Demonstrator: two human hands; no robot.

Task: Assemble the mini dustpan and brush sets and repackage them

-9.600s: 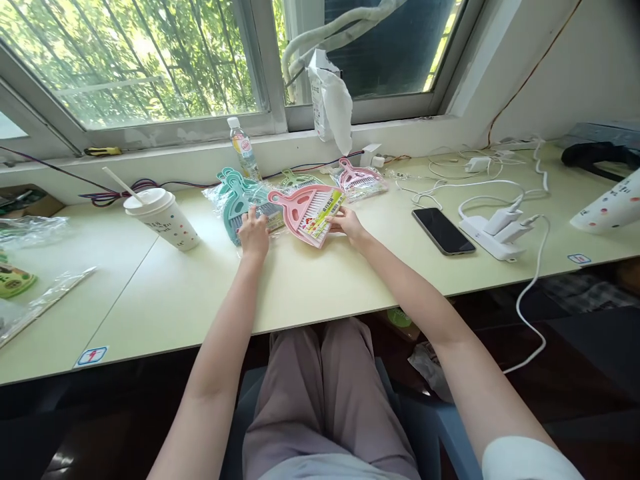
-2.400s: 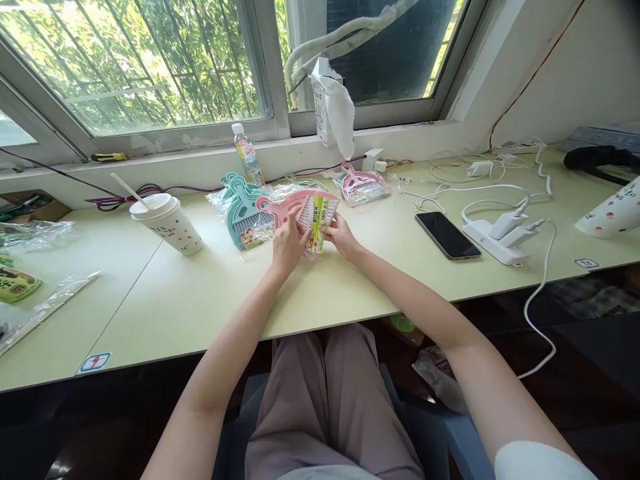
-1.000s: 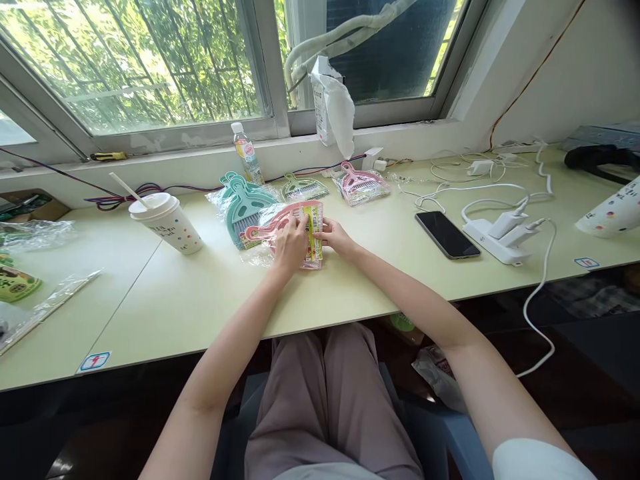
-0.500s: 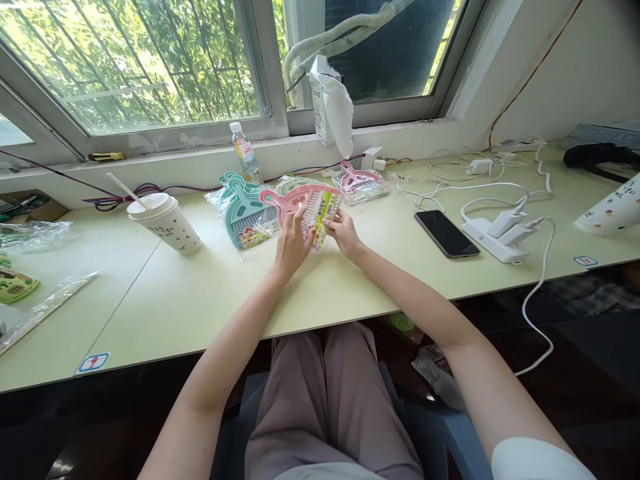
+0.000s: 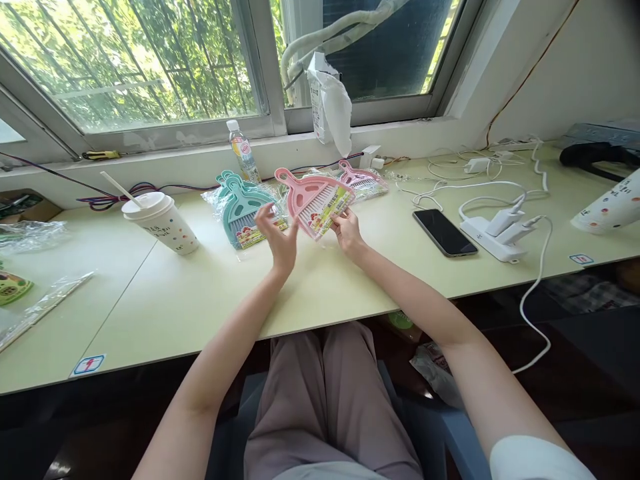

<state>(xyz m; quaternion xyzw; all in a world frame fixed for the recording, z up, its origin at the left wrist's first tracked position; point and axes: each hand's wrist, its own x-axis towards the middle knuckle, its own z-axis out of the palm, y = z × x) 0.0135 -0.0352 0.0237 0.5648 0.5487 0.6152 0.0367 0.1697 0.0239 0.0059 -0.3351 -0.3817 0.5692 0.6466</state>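
A pink dustpan and brush set [image 5: 311, 200] with a yellow-green label is tilted above the desk. My right hand [image 5: 347, 232] pinches its lower right corner. Just left of it, my left hand [image 5: 279, 241] is raised with the fingers apart, holding nothing; whether its thumb touches the set's edge I cannot tell. Behind that hand lie teal dustpan and brush sets [image 5: 243, 210] in clear wrapping, overlapping one another. Another pink set [image 5: 361, 179], also wrapped, rests farther back and is partly covered by the one in my right hand.
On the left stands a white paper cup [image 5: 163, 223] with a straw. A bottle [image 5: 244, 152] is by the window sill. To the right lie a black phone [image 5: 444, 232] and a white power strip [image 5: 493, 240] with cables. A long plastic-wrapped stick [image 5: 45, 310] lies far left.
My left hand has let go of the pink set and moved left, its fingers spreading. The set has turned and shifted slightly right in my right hand.
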